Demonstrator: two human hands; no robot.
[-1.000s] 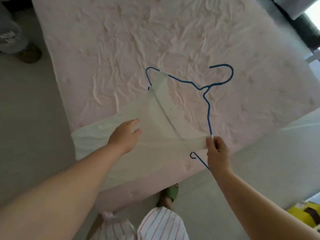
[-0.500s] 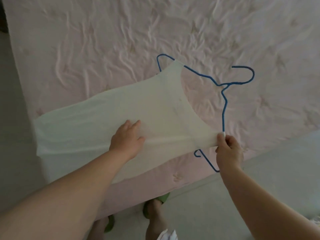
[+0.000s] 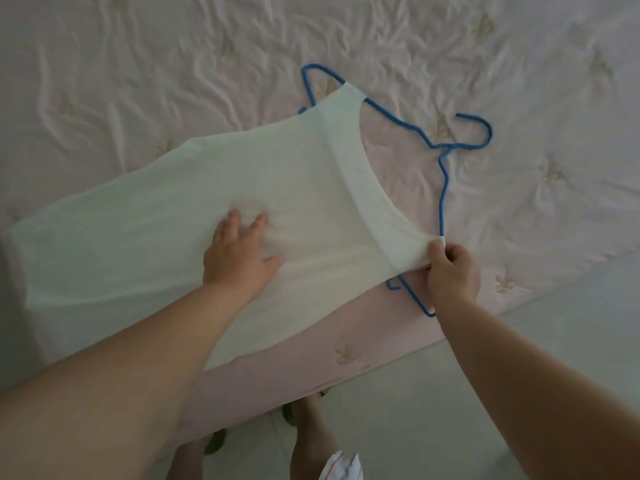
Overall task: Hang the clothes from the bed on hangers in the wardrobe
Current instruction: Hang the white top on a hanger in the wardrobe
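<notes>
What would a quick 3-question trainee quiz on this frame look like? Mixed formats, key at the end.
1. True or false: the left hand lies flat on the white top.
2. The right hand pinches: A) the hanger's hook B) the top's near strap C) the bed sheet.
3. Fill in: the far strap is already over the blue ____.

Key: 1 true; 2 B; 3 hanger.

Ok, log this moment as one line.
left hand flat on white top | right hand pinches its shoulder at blue hanger | on bed
</notes>
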